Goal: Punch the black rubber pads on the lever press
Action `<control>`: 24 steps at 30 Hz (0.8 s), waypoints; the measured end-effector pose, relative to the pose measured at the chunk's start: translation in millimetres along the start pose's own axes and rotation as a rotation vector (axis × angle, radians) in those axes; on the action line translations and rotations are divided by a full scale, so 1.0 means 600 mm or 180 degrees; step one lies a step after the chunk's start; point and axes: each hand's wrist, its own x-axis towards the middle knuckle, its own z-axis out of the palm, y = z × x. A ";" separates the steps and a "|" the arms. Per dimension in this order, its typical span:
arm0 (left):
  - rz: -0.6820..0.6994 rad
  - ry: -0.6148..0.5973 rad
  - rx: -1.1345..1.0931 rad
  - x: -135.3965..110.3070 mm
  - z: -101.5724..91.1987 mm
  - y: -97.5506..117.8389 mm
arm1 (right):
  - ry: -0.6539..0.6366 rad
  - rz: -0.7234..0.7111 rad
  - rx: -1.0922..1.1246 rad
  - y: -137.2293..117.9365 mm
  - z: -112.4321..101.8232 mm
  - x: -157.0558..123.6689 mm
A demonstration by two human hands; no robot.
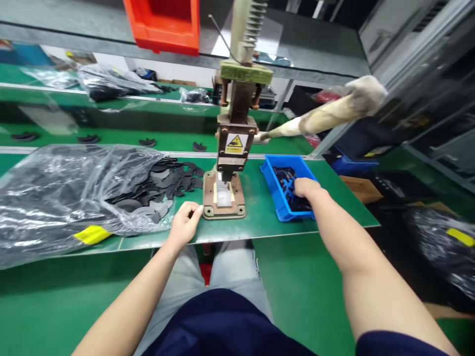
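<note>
My left hand (185, 221) rests on the green bench just left of the base of a hand press (225, 198), fingers curled together; whether they hold anything is hidden. A pile of black flat curved parts (159, 185) spills from a clear plastic bag (70, 193) beside that hand. My right hand (306, 190) reaches down into a blue bin (280, 198) of small black parts, fingers bent among them. The press's cloth-wrapped lever (334, 111) sticks out to the right, above the bin.
An orange bin (165, 22) hangs on the shelf above. A rear green shelf holds more plastic bags (107, 81) and loose black parts (147, 142). Another bag (445, 247) and a blue crate (352, 160) lie on the floor at right. My knees are under the bench edge.
</note>
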 end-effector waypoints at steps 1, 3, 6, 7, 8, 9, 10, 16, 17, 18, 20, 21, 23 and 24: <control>-0.0001 0.0010 -0.0021 0.001 0.000 0.001 | 0.0074 0.0006 0.0052 -0.002 -0.004 0.001; 0.0024 0.0037 -0.0062 0.002 -0.001 0.002 | 0.0253 0.0051 0.0194 -0.003 -0.017 0.001; 0.0082 0.0053 -0.0142 0.003 -0.002 0.004 | 0.0666 0.0112 0.0543 0.001 -0.044 -0.010; 0.0088 0.0052 -0.0161 0.003 -0.002 0.004 | 0.0856 0.0101 0.0716 0.001 -0.053 -0.018; 0.0087 0.0055 -0.0174 0.004 -0.002 0.004 | 0.1066 0.0062 0.0925 -0.001 -0.058 -0.029; 0.0085 0.0060 -0.0183 0.005 -0.002 0.004 | 0.1270 -0.0016 0.1167 -0.007 -0.059 -0.043; 0.0088 0.0069 -0.0192 0.005 -0.002 0.003 | 0.1446 -0.0132 0.1436 -0.018 -0.055 -0.061; 0.0427 0.0126 -0.0289 -0.009 -0.002 -0.001 | 0.1008 -0.1385 0.3036 -0.174 0.091 -0.220; 0.0613 0.0090 -0.0285 -0.013 -0.004 0.000 | 0.0746 -0.1558 0.3233 -0.206 0.123 -0.245; 0.0844 0.0040 -0.0273 -0.017 -0.005 0.002 | 0.0505 -0.1702 0.3427 -0.235 0.152 -0.266; 0.1335 -0.0099 -0.0231 -0.024 -0.007 0.006 | 0.0132 -0.1887 0.3776 -0.283 0.198 -0.296; 0.1534 -0.0171 -0.0214 -0.026 -0.008 0.008 | 0.0005 -0.1931 0.3933 -0.299 0.213 -0.305; 0.1766 -0.0292 -0.0209 -0.027 -0.009 0.011 | -0.0147 -0.1951 0.4192 -0.318 0.233 -0.312; 0.1805 -0.0346 -0.0206 -0.027 -0.009 0.013 | -0.0192 -0.1944 0.4293 -0.322 0.238 -0.312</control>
